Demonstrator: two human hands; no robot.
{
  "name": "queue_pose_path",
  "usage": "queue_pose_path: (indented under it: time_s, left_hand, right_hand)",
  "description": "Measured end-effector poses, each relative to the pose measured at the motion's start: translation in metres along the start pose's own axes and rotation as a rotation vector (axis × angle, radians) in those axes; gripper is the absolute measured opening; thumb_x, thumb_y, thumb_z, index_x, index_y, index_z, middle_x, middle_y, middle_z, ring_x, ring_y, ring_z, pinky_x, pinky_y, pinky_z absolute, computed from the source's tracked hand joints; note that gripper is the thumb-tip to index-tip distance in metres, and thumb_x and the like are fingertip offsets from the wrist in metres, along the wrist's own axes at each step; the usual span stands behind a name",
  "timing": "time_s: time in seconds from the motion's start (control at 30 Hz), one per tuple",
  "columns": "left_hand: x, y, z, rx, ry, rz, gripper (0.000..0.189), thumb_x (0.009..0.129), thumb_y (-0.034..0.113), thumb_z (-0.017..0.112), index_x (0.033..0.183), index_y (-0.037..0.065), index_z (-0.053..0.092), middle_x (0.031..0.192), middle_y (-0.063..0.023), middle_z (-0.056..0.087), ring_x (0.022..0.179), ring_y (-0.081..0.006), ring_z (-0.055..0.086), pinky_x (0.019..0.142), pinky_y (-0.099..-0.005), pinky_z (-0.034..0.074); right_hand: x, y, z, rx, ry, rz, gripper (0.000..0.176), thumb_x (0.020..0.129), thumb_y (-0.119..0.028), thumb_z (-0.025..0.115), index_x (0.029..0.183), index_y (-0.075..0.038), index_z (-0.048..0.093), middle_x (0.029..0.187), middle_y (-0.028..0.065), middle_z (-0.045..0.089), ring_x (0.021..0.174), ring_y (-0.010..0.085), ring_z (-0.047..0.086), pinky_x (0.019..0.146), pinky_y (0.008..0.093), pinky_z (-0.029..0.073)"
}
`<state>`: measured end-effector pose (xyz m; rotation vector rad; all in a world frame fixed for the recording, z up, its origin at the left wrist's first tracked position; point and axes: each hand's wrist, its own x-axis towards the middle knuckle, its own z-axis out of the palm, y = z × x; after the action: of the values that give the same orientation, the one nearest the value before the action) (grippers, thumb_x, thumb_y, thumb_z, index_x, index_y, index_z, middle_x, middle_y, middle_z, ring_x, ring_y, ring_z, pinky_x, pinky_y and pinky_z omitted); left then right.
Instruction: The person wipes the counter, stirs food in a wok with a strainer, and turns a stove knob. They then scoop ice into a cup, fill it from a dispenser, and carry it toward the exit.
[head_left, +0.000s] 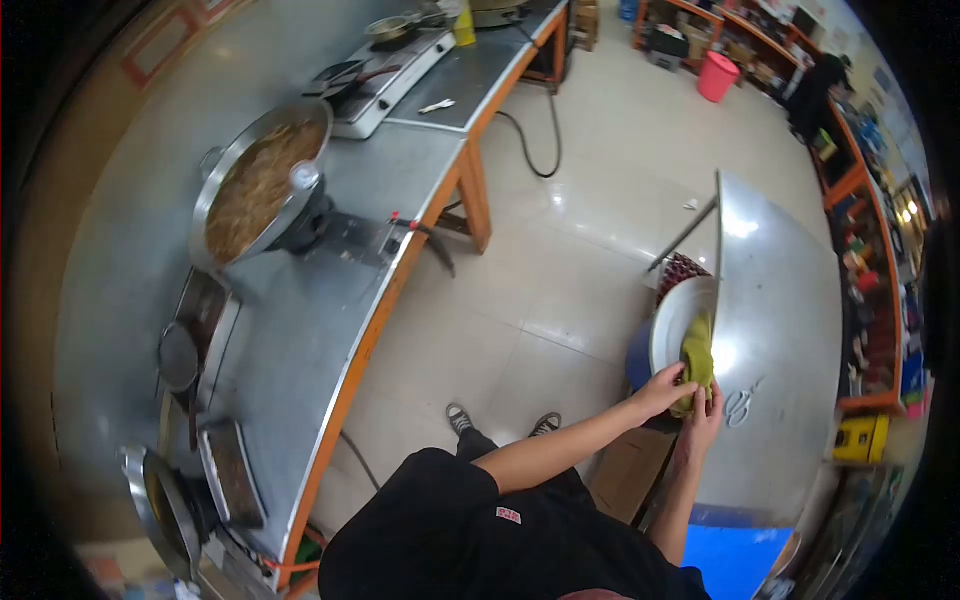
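A soft, crumpled yellow-green thing [697,352] hangs between my two hands at the near edge of the steel table [780,300]; its exact kind I cannot tell. The fingers of my left hand [660,392] pinch its left side. Lower down, my right hand [702,420] grips its near end, fingertips close to the left ones. Behind it is a large white basin [672,322], partly covered by the tabletop. Scissors with pale handles [738,407] lie on the table, just right of my right hand.
On the left, a long steel counter [330,300] carries a big wok of brown food [265,190], pans and a gas stove [395,80]. A cardboard box [630,470] stands below my arms. Farther off are a pink bin [717,77] and a person in black [820,90] beside shelves.
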<state>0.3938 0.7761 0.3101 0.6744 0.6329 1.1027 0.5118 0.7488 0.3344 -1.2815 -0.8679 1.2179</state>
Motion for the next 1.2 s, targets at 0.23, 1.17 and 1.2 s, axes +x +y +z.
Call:
queue_pose_path:
  time_s: [0.23,1.17,1.2]
  left_hand:
    - [-0.055,-0.038,-0.164,0.225,0.134,-0.006,0.037,0.092,0.025,0.055,0.124,0.008,0.052,0.111,-0.0026,0.059,0.1,-0.0111,0.054,0.082,-0.0271,0.046]
    - [-0.283,0.186,-0.461,1.361,0.956,-0.095,0.014,0.087,0.013,0.056,0.083,0.003,0.065,0.079,-0.0154,0.063,0.071,-0.033,0.059,0.067,-0.038,0.05]
    - [-0.275,0.141,-0.439,1.083,0.852,0.377,0.017,0.089,0.017,0.057,0.089,0.002,0.065,0.082,-0.0118,0.066,0.072,-0.0243,0.063,0.07,-0.0323,0.051]
  right_hand:
    - [0.071,0.021,-0.007,0.033,-0.14,0.032,0.034,0.094,-0.024,0.051,0.116,0.002,0.052,0.107,0.0083,0.059,0.094,0.0156,0.057,0.078,0.0272,0.046]
    - [-0.176,0.075,0.07,-0.377,-0.144,0.287,0.018,0.091,-0.016,0.056,0.103,-0.002,0.057,0.092,0.0028,0.06,0.084,0.0094,0.056,0.073,0.0224,0.045]
    - [-0.178,0.074,0.07,-0.431,-0.118,0.261,0.018,0.091,-0.015,0.056,0.102,-0.002,0.057,0.092,0.0024,0.06,0.084,0.0091,0.055,0.074,0.0221,0.044]
